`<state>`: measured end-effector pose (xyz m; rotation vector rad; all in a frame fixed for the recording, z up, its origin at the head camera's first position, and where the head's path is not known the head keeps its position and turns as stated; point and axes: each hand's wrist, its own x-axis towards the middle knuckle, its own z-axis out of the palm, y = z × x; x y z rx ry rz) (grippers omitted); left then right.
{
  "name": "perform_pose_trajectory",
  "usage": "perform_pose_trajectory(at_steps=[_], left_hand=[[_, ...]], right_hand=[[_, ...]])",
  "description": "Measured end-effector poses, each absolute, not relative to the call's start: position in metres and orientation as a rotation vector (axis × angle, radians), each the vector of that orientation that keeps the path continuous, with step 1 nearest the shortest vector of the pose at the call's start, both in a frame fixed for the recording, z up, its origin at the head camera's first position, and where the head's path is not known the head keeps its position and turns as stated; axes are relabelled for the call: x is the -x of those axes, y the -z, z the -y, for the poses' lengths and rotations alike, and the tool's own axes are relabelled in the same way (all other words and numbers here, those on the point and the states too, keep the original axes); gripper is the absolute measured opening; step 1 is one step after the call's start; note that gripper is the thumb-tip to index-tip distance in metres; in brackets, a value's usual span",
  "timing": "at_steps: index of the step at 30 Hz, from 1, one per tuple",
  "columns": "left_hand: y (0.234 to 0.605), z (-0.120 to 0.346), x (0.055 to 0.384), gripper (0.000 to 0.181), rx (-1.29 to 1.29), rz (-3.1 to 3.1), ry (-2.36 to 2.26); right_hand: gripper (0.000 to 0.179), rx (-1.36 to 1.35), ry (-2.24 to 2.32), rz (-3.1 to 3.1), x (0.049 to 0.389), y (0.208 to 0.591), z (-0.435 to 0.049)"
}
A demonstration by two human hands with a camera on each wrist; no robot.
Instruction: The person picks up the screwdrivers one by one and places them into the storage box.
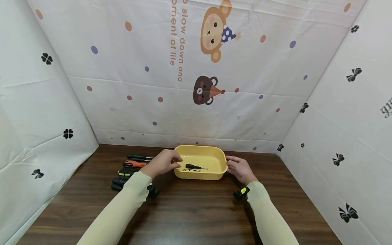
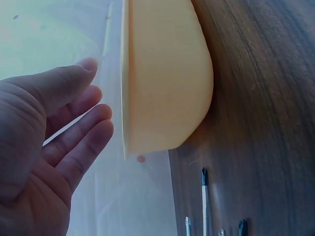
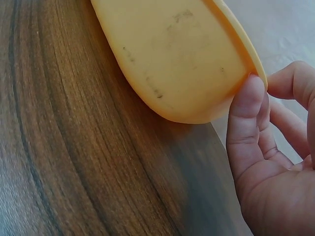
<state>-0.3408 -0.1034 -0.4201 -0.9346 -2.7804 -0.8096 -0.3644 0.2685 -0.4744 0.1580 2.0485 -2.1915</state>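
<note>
Facing loose left fingers (image 2: 87,141), right fingers (image 3: 247,96) pinch the tray (image 1: 199,175); head view reveals contents (image 1: 192,166).

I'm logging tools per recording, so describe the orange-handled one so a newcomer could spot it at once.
On the brown wooden table, find the yellow tray. To its left, beyond the left hand, lies a group of mostly dark-handled tools. Toward that group's far end is the orange-handled tool, set apart by its handle, the only orange one there.

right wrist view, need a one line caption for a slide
The right hand pinches a smudged yellow bin at its edge, with a wood-grain tabletop alongside.
</note>
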Motion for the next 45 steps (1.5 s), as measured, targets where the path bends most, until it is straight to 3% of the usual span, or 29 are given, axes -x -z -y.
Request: perform_pose_trajectory(at_steps=[22,45], left_hand=[[0.442,0.148,0.299,0.019,0.732,2.801,0.907],[0.454,0.217,0.254,0.020,0.739,2.715,0.802]], right_hand=[[0.050,-0.145,2.151,-2.089,0.361,0.468,-0.272],[0.051,-0.036,2.108,-2.047,0.362,0.467,-0.276]])
